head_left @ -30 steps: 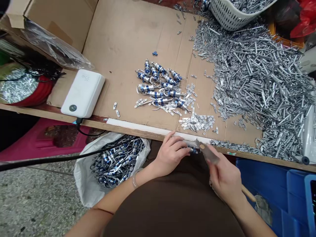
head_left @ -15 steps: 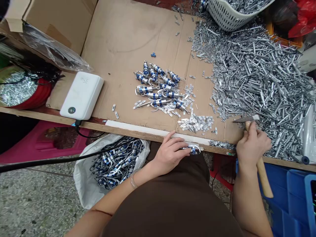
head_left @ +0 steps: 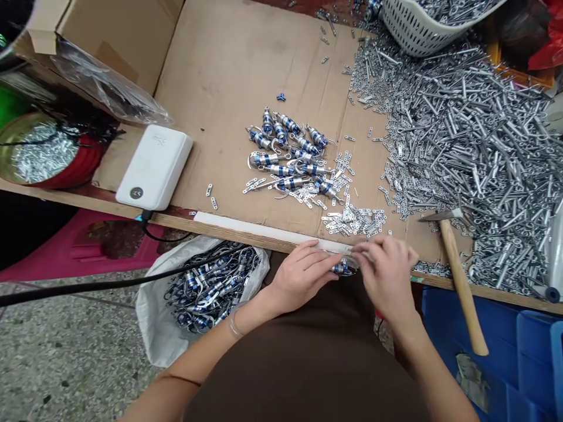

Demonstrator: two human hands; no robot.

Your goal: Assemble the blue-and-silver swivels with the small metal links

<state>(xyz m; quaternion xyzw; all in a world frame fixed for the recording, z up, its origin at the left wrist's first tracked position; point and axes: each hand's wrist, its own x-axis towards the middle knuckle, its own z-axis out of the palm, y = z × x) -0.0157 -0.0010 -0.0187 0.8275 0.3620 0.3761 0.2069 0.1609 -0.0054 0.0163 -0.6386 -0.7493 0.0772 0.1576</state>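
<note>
At the bench's front edge my left hand (head_left: 303, 272) has its fingers closed on a blue-and-silver metal assembly (head_left: 342, 269) with curved hooks. My right hand (head_left: 387, 269) is at the right end of that piece, thumb and fingers pinched together; what lies between them is too small and blurred to make out. A hammer (head_left: 460, 281) with a wooden handle lies at the right, its head on the cardboard and its handle jutting past the edge. Several similar blue-and-silver assemblies (head_left: 288, 155) lie in a group on the cardboard, beside small flat two-hole links (head_left: 354, 220).
A large heap of silver eye pins (head_left: 457, 135) covers the right side, below a white basket (head_left: 417, 35). A white power bank (head_left: 153, 167) with a cable sits at left. A sack (head_left: 153, 328) of assemblies stands below the edge. A cardboard box (head_left: 118, 41) is at back left.
My right hand has let go of the hammer, which now lies on the bench. It has moved left to the assembly at my left hand. The view has shifted slightly.
</note>
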